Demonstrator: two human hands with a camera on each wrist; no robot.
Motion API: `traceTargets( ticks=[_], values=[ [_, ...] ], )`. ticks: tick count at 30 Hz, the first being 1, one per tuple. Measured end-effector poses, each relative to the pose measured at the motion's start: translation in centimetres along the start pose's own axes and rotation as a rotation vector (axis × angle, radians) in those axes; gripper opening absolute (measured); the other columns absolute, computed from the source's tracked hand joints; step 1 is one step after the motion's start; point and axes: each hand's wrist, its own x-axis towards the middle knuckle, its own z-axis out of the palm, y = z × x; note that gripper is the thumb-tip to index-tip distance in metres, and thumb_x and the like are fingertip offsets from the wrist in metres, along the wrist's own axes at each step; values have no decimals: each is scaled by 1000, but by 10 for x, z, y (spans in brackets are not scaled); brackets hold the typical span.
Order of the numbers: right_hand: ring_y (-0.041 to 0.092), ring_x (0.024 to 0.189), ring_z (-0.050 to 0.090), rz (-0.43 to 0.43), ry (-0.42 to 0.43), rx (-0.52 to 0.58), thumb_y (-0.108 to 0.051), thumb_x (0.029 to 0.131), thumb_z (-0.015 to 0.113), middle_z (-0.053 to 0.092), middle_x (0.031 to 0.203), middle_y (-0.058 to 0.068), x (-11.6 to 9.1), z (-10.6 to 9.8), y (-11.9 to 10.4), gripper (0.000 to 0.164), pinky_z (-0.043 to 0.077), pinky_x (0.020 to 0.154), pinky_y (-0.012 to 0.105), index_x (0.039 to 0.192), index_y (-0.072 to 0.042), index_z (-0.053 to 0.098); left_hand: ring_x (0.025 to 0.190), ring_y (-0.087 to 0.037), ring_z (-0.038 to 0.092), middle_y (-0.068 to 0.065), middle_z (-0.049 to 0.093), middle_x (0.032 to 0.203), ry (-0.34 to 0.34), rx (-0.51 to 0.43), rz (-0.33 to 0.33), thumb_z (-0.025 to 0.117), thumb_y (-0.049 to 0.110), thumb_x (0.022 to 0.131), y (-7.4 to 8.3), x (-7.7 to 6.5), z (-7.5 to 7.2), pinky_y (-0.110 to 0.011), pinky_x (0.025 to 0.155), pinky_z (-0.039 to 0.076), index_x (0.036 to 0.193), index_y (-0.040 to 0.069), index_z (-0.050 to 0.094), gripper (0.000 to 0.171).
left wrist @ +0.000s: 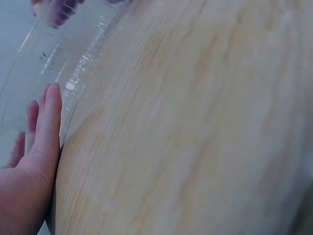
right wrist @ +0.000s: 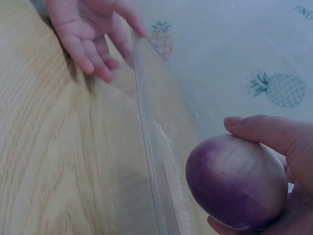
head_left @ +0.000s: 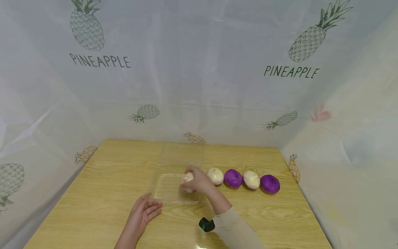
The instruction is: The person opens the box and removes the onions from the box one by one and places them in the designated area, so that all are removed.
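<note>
My right hand (head_left: 200, 181) holds a purple-and-white turnip (right wrist: 234, 181), thumb on one side and fingers on the other. In the head view it is over the right part of a clear plastic clamshell box (head_left: 175, 202), whose lid (head_left: 182, 154) lies open toward the back. I cannot tell whether the turnip touches the box floor. At the box's front left corner is my left hand (head_left: 143, 211), palm turned inward and fingers fairly straight. Its thumb meets the box rim in the right wrist view, and it grips nothing.
Right of the box, a row runs across the wooden table (head_left: 118, 173): a white turnip (head_left: 215, 176), a purple one (head_left: 233, 178), another white one (head_left: 251, 180) and another purple one (head_left: 270, 184). A pineapple-print sheet (head_left: 199, 86) hangs around the table's back and sides.
</note>
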Motion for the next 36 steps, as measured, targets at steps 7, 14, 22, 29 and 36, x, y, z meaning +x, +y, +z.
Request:
traceTargets(
  ticks=[7,14,22,29,36],
  values=[
    [31,100,58,12,22,32,-11,74,86,57,118,16,-5,-14,11,51,58,61,32,116,-3,59,102,-29,65,-13,60,103,15,-5,2,38,25,108,-1,1,-1,-45,91,53,145,-5,16,53],
    [33,102,56,-10,47,80,-12,76,84,54,123,18,-14,-30,13,51,59,63,34,119,-3,58,101,-28,65,-11,60,102,4,-19,5,36,25,108,-2,2,-1,-44,91,53,145,-5,15,52],
    [30,99,58,-10,76,159,-15,77,84,51,126,18,-29,-49,21,55,58,69,34,123,-5,54,101,-28,65,-10,61,101,-22,-30,21,39,25,108,-3,3,0,-45,91,53,144,-6,16,53],
    [30,97,59,-15,124,194,-15,76,85,55,119,15,-40,-65,34,51,58,71,36,118,-8,56,101,-29,65,-10,62,101,-21,-25,14,40,27,108,-2,2,1,-45,91,53,144,-6,16,54],
    [27,99,60,11,166,154,-21,77,85,56,122,13,-51,-80,45,51,56,76,38,119,-11,58,102,-29,65,-11,60,102,8,0,-5,37,26,108,-1,3,1,-46,91,53,145,-6,14,54]
  ],
)
